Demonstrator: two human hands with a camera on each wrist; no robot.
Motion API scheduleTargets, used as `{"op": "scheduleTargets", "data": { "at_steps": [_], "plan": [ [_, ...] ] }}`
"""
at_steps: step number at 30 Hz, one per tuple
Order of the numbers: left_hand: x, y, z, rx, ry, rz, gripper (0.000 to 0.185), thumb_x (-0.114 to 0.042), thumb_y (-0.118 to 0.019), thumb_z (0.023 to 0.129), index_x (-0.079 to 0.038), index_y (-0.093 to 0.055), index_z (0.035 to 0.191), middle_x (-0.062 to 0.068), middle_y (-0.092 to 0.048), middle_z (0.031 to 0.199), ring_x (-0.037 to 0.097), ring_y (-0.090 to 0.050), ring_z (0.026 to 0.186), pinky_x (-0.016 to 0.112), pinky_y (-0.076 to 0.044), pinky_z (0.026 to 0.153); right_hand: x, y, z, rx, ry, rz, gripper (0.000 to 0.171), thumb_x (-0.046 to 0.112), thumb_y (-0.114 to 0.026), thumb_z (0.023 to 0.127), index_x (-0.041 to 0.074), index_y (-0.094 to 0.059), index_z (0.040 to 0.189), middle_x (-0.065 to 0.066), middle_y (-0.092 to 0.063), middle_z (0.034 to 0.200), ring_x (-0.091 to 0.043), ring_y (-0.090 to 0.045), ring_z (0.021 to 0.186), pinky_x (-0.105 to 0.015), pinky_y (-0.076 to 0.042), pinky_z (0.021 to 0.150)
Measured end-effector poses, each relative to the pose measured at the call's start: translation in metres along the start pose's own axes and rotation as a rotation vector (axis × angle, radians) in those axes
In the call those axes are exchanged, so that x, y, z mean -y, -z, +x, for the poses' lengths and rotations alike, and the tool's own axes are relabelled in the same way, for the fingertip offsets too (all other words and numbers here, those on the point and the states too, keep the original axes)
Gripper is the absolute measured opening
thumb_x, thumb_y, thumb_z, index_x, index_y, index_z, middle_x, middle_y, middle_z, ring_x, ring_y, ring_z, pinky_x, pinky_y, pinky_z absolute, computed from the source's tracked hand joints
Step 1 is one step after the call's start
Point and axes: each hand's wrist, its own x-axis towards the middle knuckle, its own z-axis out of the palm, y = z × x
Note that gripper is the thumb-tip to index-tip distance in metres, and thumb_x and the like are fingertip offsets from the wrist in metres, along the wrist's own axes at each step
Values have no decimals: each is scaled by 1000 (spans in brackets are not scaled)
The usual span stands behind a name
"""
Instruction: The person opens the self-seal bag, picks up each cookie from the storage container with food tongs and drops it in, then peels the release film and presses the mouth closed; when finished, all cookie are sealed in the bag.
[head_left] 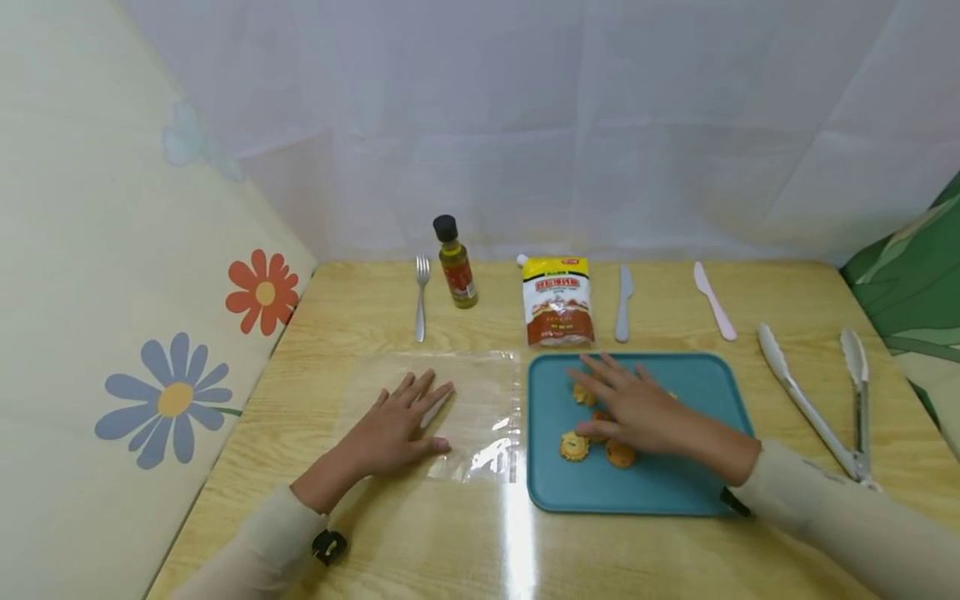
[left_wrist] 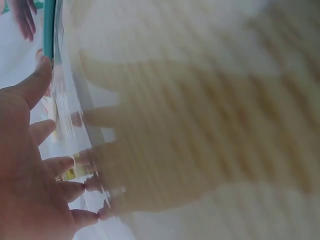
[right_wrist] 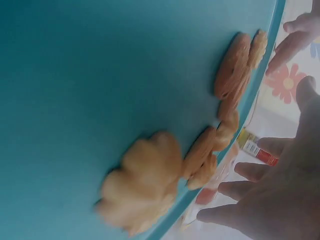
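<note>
Pressing down with your right hand (head_left: 637, 412) could crush or scatter the cookies (head_left: 574, 447) grouped on the tray (head_left: 637, 495); dragging your left hand (head_left: 393, 433) could crease the bag (head_left: 486, 400) lying flat beside it. You hold both hands palm down, fingers spread, gripping nothing; left-hand contact cannot be confirmed.

Your setting: a screened-off tabletop (head_left: 420, 533), room type unclear.
Beyond its wood grain, you face creased pale cloth (head_left: 525, 125); leftward, a flower-printed covering (head_left: 90, 275).
</note>
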Motion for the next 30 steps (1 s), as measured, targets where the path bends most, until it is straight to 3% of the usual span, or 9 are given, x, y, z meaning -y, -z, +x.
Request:
{"op": "scheduleTargets", "data": {
  "at_steps": [16, 30],
  "plan": [
    [3, 2, 1, 15, -22, 9, 79, -50, -71, 95, -20, -40, 160, 22, -21, 169, 52, -19, 153, 78, -25, 112, 25, -17, 32, 168, 111, -12, 85, 64, -56, 97, 22, -28, 165, -9, -18, 172, -39, -13, 158, -66, -15, 123],
    [4, 1, 1, 5, -31, -1, 78, -49, -71, 95, -19, -40, 160, 22, -21, 169, 51, -17, 153, 79, -24, 112, 43, -26, 51, 208, 167, -85, 83, 66, -54, 98, 18, -34, 163, -4, -21, 172, -37, -14, 158, -59, -22, 124]
  ]
}}
